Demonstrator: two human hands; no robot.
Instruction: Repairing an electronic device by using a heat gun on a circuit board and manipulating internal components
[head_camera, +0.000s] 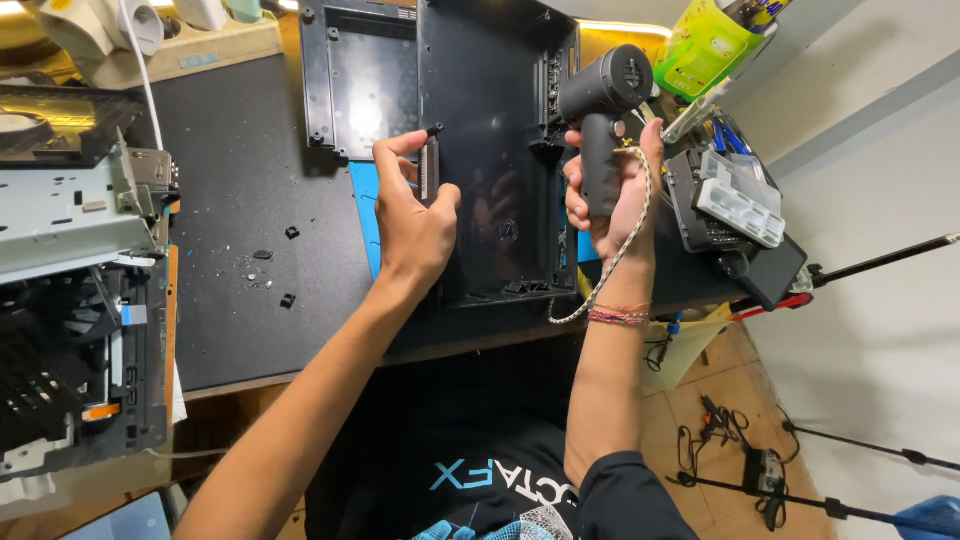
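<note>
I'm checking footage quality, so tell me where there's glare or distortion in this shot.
Head view: a bright glare spot sits on the glossy black panel near the left hand; a dim reflection shows on the black case beside the right hand; wide-angle bending curves the bench edge; focus looks sharp.

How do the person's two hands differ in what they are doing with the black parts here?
The left hand pinches a thin black strip with its fingertips against the glossy black plastic shell; the right hand wraps fully around the dark grey pistol-shaped tool, held upright above it. Both are over the shell.
</note>
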